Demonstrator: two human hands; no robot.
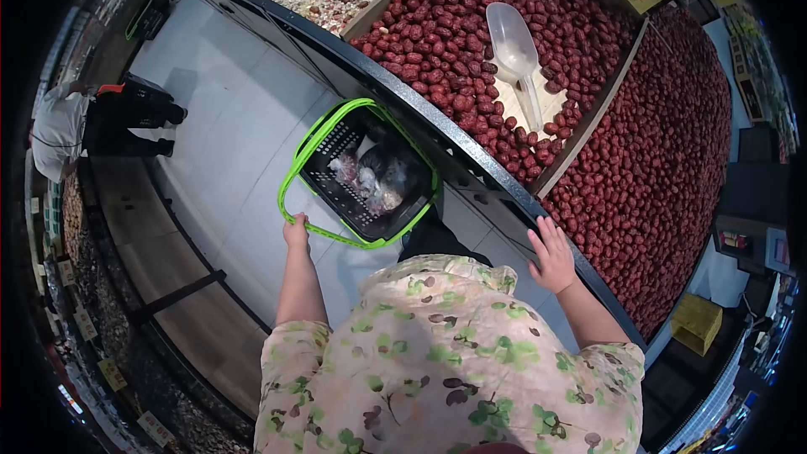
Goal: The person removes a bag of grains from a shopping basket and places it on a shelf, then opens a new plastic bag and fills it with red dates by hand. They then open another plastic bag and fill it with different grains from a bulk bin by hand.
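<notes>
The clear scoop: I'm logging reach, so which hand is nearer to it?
Right. The right hand is by the dark bin edge, below the scoop in the picture; the left hand holds the green basket handle, farther from the scoop.

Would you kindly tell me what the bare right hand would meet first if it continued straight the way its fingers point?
The right hand would probably meet the dark, speckled bin rim first; depth is unclear, so if it passes above, the wrinkled, dark-red dates beyond would come first.
</notes>
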